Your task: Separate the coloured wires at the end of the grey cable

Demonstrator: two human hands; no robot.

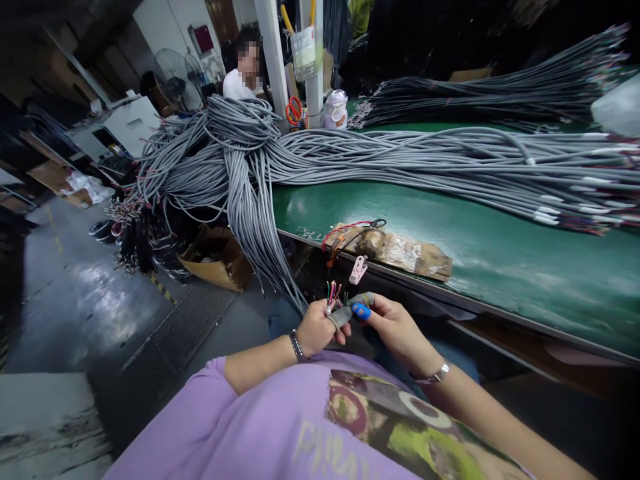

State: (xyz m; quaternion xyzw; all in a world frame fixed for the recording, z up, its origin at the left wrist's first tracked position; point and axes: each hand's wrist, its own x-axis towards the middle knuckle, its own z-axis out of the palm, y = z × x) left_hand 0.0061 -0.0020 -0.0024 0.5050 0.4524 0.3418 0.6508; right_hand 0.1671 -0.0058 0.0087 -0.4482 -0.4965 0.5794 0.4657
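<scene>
My left hand grips the end of a grey cable, whose thin coloured wires fan out above my fingers. A grey finger cot covers my left thumb. My right hand is right beside it, fingertips at the wire ends, with a blue cot on one finger. Both hands are held below the front edge of the green bench, above my lap. The cable runs up into a large bundle of grey cables draped over the bench.
A taped cardboard pad with red and black wires and a pink clip sits at the bench edge. Another cable pile lies at the back right. A cardboard box stands on the floor. A person in white sits far back.
</scene>
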